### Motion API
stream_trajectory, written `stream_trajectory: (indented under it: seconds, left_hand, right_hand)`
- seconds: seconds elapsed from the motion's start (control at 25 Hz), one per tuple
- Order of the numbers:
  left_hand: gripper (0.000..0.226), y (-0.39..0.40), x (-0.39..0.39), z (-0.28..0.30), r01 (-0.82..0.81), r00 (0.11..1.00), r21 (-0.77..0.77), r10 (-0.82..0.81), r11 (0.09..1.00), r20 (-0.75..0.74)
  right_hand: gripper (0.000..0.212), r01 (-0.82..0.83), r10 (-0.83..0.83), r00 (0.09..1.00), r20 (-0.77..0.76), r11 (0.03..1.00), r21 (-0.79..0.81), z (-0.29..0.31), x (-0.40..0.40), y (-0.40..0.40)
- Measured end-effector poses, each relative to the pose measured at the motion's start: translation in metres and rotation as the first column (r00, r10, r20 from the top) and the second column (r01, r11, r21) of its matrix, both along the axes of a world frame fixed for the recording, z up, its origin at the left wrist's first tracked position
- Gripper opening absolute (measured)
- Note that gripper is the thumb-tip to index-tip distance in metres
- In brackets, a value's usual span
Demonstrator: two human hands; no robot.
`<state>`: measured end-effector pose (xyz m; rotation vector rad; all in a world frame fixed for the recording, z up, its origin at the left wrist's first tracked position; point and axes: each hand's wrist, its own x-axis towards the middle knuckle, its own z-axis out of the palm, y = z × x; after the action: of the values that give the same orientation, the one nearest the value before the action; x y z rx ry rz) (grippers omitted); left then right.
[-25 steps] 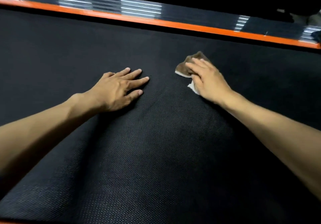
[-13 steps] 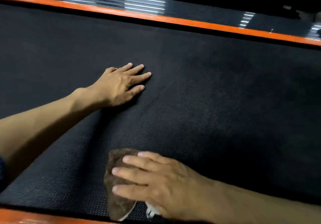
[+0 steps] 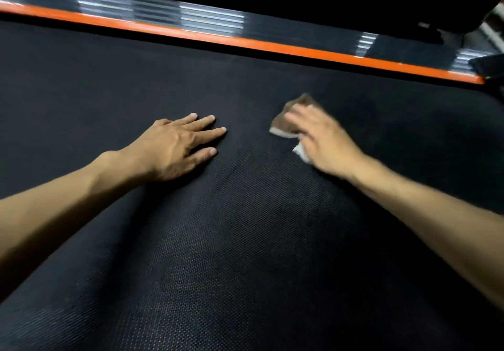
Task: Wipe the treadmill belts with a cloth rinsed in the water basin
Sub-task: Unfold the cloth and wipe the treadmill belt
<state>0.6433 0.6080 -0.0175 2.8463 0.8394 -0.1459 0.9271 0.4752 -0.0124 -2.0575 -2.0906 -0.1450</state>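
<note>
The cloth [image 3: 289, 121] lies under the right hand [image 3: 324, 143].

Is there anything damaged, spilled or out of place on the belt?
Nothing stands out. The black belt looks intact, the left hand rests flat on it, and the right hand presses the brown cloth down.

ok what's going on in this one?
A person is wiping a black textured treadmill belt by hand. The right hand presses a crumpled brown-and-white cloth flat against the belt with straight fingers; it is motion-blurred, so a stroke looks under way. The left hand rests flat on the belt beside it, fingers spread, apparently bracing. An orange side rail runs along the far edge. No water basin is in view.
</note>
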Motion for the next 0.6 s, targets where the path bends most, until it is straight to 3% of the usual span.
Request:
stream_trajectory:
  seconds: [0.08, 0.2, 0.32, 0.4, 0.52, 0.6]
  left_hand:
    - [0.074, 0.003, -0.001, 0.002, 0.026, 1.0, 0.016, -0.026, 1.0, 0.005]
    - [0.075, 0.004, -0.001, 0.006, 0.024, 0.999, 0.059, -0.026, 0.998, 0.025]
    - [0.071, 0.001, -0.003, 0.004, 0.031, 0.998, 0.065, -0.034, 0.997, 0.051]
    - [0.068, 0.0, -0.006, 0.001, 0.038, 0.997, 0.094, -0.044, 0.995, 0.06]
    - [0.071, 0.004, -0.007, -0.001, 0.036, 0.997, 0.092, -0.042, 0.995, 0.063]
    - [0.072, 0.007, -0.006, 0.0, 0.039, 0.996, 0.066, -0.044, 0.997, 0.075]
  right_hand:
    - [0.057, -0.237, 0.237, 0.972, -0.001, 0.971, 0.025, -0.001, -0.063, -0.03]
    - [0.077, -0.386, 0.372, 0.921, -0.113, 0.911, -0.143, -0.007, -0.159, -0.088]
    - [0.064, -0.513, 0.485, 0.852, -0.197, 0.847, -0.138, -0.011, -0.187, -0.116]
    - [0.063, -0.503, 0.459, 0.85, -0.259, 0.854, -0.137, -0.009, -0.174, -0.101]
    - [0.074, -0.343, 0.32, 0.931, -0.177, 0.932, -0.119, -0.009, -0.118, -0.035]
    - [0.054, -0.209, 0.196, 0.97, -0.147, 0.975, -0.079, -0.011, -0.059, 0.021]
